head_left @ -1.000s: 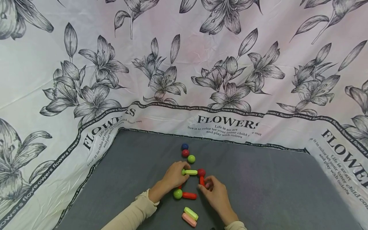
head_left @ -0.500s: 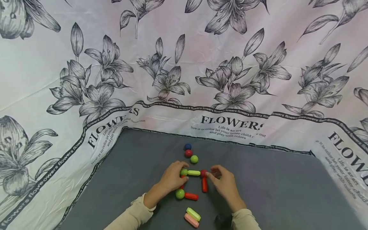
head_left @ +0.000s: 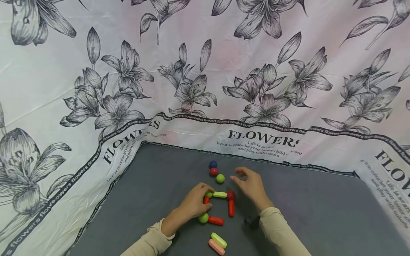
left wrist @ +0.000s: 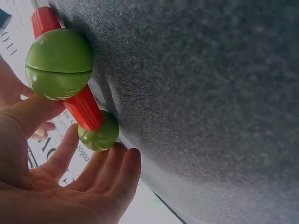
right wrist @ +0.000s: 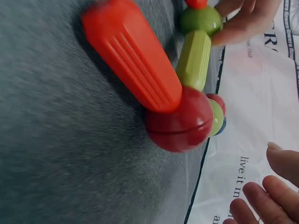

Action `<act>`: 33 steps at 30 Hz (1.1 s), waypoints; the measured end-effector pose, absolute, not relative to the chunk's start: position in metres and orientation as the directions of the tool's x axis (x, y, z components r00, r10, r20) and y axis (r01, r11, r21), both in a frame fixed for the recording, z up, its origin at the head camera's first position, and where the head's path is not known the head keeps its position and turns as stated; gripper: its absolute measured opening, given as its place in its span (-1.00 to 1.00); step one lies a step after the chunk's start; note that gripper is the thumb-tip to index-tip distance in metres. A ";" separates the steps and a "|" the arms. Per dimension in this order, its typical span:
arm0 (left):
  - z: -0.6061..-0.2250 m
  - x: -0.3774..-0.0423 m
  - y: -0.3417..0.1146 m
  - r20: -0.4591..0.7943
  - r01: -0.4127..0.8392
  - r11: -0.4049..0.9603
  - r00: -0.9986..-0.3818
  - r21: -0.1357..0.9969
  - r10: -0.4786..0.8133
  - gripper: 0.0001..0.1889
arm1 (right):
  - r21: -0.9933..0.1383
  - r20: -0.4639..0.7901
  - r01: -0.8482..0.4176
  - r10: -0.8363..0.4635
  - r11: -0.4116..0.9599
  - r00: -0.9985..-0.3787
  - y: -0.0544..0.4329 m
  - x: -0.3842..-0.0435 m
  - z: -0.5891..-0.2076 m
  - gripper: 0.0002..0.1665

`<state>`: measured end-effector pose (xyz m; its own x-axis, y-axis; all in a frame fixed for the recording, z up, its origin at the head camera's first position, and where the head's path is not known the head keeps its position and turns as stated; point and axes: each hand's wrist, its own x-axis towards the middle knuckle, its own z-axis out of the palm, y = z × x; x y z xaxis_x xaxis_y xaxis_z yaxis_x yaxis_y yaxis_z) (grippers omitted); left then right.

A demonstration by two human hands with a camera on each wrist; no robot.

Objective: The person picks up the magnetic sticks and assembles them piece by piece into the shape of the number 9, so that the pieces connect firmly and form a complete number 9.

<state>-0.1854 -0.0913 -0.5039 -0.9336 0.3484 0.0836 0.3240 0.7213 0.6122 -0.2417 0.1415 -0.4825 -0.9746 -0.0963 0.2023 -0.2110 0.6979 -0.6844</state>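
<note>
My left hand [head_left: 193, 201] curls round the far-left corner of a four-sided figure of balls and rods. Its fingers hold a green ball [left wrist: 100, 133], with the thumb by the red rod [left wrist: 85, 108]. A second green ball [left wrist: 60, 64] and another red rod [head_left: 216, 220] form the near side. Along the far side a yellow-green rod [right wrist: 194, 60] runs to a red ball [right wrist: 180, 122]; a red rod [right wrist: 133, 56] points back from it. My right hand [head_left: 253, 185] is open and holds nothing, right of a loose green ball [head_left: 220, 178].
Behind the loose green ball lie a red ball [head_left: 214, 172] and a blue ball [head_left: 213, 164]. A yellow-green rod [head_left: 219, 240] and a pink rod [head_left: 216, 247] lie side by side at the front. A flower-printed cloth [head_left: 179, 131] borders the grey table [head_left: 314, 209].
My right hand has let go of the right-hand red rod, passed the red corner ball and moved away toward the loose balls. The left hand stays at its corner. The head view has shifted slightly.
</note>
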 end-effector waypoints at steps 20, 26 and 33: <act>-0.503 -0.176 -0.103 0.023 0.284 0.730 -0.938 0.622 0.346 -0.59 | -0.663 0.111 -0.243 -0.228 0.708 -0.967 0.115 -0.283 -0.501 -0.56; -0.506 -0.175 -0.103 0.036 0.292 0.726 -0.937 0.622 0.346 -0.58 | -0.646 0.092 -0.255 -0.258 0.720 -0.962 0.112 -0.285 -0.501 -0.57; -0.508 -0.177 -0.103 0.065 0.311 0.725 -0.936 0.615 0.346 -0.57 | -0.626 0.080 -0.319 -0.348 0.712 -0.934 0.107 -0.286 -0.502 -0.68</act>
<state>-0.1766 -0.1027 -0.5079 -0.9358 0.3464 0.0652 0.3110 0.7246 0.6150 -0.2860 0.1065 -0.5024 -0.9342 -0.3477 0.0801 -0.3186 0.7119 -0.6259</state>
